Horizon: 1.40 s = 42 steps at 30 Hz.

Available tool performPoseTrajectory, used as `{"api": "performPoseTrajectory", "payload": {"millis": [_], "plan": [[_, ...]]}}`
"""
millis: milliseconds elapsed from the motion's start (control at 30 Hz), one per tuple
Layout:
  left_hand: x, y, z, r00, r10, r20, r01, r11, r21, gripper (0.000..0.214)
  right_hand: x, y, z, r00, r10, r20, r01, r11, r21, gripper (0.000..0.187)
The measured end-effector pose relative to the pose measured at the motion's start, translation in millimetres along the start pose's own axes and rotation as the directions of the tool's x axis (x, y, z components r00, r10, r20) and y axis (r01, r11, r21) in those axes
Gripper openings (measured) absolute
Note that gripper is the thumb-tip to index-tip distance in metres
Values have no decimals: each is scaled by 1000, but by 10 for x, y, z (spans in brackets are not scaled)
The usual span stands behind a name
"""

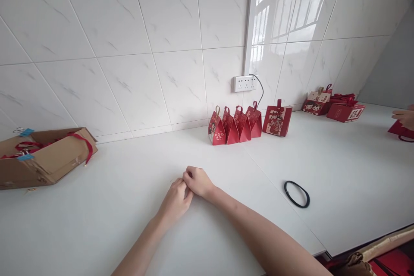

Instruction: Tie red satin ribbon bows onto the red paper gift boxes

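My left hand and my right hand meet above the white table, touching at the fingers. Both are loosely closed with curled fingers, and no object shows in either. Beyond them, against the wall, a row of red gift boxes with ribbon loops stands upright. Just right of that row is another red gift box with printed figures. A black elastic band lies on the tabletop to the right of my right forearm.
A cardboard box with red ribbons and blue-taped clips sits at left. More gift boxes stand back right. Another person's hand touches something red at the right edge. An open carton fills the lower right. A power strip is on the wall.
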<state>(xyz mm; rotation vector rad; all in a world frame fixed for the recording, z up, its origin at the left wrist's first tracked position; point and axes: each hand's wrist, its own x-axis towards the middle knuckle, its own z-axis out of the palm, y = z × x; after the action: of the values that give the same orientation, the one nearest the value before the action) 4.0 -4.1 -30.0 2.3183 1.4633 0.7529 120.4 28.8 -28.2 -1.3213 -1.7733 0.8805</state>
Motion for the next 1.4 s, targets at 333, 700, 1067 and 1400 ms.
{"api": "performPoseTrajectory", "payload": {"millis": [333,700,1067,1400], "plan": [[4,49,-20,999,-27,23,27,1000,-4,23,-3,-10,1,1000,0,-1,0,1000,4,24],[-4,23,-5,1000,4,-7,-4,1000,2,20,-14,-10,1,1000,-4,-5,4,1000,-3,24],[-18,38,68,999,45,-19,-44,997,67,26,-31,47,4,998,-63,-6,62,997,-38,23],[-52,65,79,997,71,27,-74,989,130,23,-91,51,-6,999,-9,45,11,999,-52,28]]}}
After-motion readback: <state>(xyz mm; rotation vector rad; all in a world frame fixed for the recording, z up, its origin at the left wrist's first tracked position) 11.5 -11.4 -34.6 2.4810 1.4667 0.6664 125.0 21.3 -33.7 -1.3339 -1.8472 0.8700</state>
